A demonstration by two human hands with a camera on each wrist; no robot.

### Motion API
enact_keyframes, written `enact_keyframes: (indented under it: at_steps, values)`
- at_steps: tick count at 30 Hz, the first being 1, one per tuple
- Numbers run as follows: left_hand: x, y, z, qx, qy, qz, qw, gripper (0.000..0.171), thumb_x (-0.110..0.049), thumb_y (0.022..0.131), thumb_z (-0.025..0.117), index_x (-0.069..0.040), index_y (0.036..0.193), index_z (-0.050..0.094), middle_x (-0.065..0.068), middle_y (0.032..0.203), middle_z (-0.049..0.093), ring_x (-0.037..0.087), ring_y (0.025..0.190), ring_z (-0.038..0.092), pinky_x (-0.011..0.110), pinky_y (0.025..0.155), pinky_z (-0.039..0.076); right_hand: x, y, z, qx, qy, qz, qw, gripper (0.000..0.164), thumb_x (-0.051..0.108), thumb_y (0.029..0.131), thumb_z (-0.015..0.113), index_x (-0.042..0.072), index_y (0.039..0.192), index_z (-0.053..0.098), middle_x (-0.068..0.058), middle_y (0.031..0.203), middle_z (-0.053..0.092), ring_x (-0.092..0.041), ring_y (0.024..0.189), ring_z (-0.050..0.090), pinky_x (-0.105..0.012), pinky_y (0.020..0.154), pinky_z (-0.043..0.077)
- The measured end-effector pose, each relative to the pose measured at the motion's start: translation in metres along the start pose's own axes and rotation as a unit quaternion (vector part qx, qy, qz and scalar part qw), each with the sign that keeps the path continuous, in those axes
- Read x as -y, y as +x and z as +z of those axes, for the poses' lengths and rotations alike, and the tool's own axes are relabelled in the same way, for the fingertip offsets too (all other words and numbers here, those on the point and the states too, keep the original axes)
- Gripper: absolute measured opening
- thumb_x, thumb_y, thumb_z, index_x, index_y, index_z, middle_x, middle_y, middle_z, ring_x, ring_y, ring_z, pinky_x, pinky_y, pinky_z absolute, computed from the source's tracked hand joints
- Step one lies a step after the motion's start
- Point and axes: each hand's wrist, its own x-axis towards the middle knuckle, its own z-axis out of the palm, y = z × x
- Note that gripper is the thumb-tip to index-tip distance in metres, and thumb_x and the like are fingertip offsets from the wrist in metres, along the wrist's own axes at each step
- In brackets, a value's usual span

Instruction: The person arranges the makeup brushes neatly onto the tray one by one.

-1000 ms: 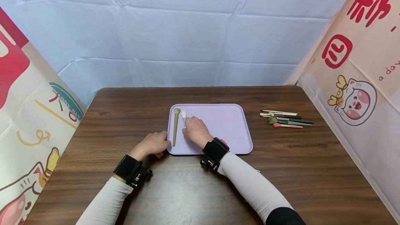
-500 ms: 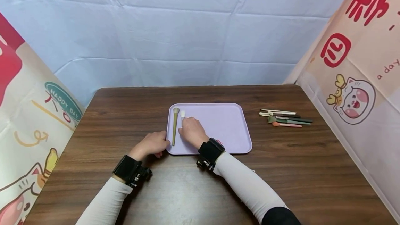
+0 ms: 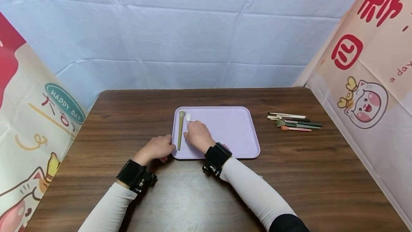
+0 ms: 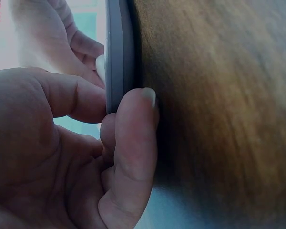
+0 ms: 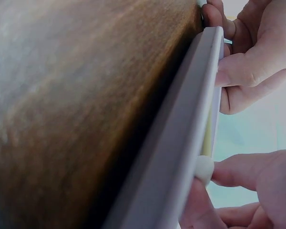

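On the lilac tray (image 3: 225, 128) lies a makeup brush with an olive handle (image 3: 180, 133), near the tray's left side. Beside it, roughly parallel, is a white-tipped makeup brush (image 3: 188, 117). My right hand (image 3: 200, 137) covers most of that brush; in the right wrist view its thumb and a finger pinch the white rounded handle end (image 5: 204, 169). At the tray's front left corner my left hand (image 3: 156, 148) grips the rim. The left wrist view shows the thumb on the rim (image 4: 115, 57) and curled fingers at its outer side.
Several more makeup brushes (image 3: 294, 121) lie in a loose bunch on the wooden table (image 3: 289, 174), right of the tray. A pale blue cloth (image 3: 193, 38) hangs behind the table, and printed cloths (image 3: 367, 92) stand at both sides.
My right hand has shifted slightly left with the white-tipped brush, closer to the olive one, then stayed put. The left hand keeps its place at the tray corner.
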Motion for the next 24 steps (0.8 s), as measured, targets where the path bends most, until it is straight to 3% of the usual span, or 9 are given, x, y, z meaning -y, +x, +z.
enact_keyframes:
  at_steps: [11, 24]
  values:
    - [-0.0003, 0.0003, -0.0002, 0.004, -0.004, -0.005, 1.0, 0.016, -0.018, 0.098, 0.053, -0.004, 0.103, 0.059, 0.008, 0.071, 0.062, 0.018, 0.053, 0.064, 0.031, 0.051, 0.054, -0.001, -0.0011, -0.0008, 0.005, 0.008, -0.001, 1.0, 0.042, 0.02, 0.095, 0.067, 0.013, 0.06, 0.046, -0.001, 0.062, 0.049, -0.015, 0.054, 0.045, -0.027, 0.051, 0.037]
    - [-0.0013, 0.0001, -0.0017, 0.006, -0.004, -0.006, 1.0, 0.017, -0.018, 0.098, 0.053, -0.004, 0.105, 0.059, 0.008, 0.072, 0.063, 0.017, 0.054, 0.064, 0.031, 0.051, 0.054, -0.0028, -0.0005, -0.001, 0.005, 0.025, -0.001, 1.0, 0.044, 0.02, 0.095, 0.066, 0.013, 0.058, 0.043, 0.0, 0.058, 0.046, -0.015, 0.051, 0.043, -0.026, 0.047, 0.034]
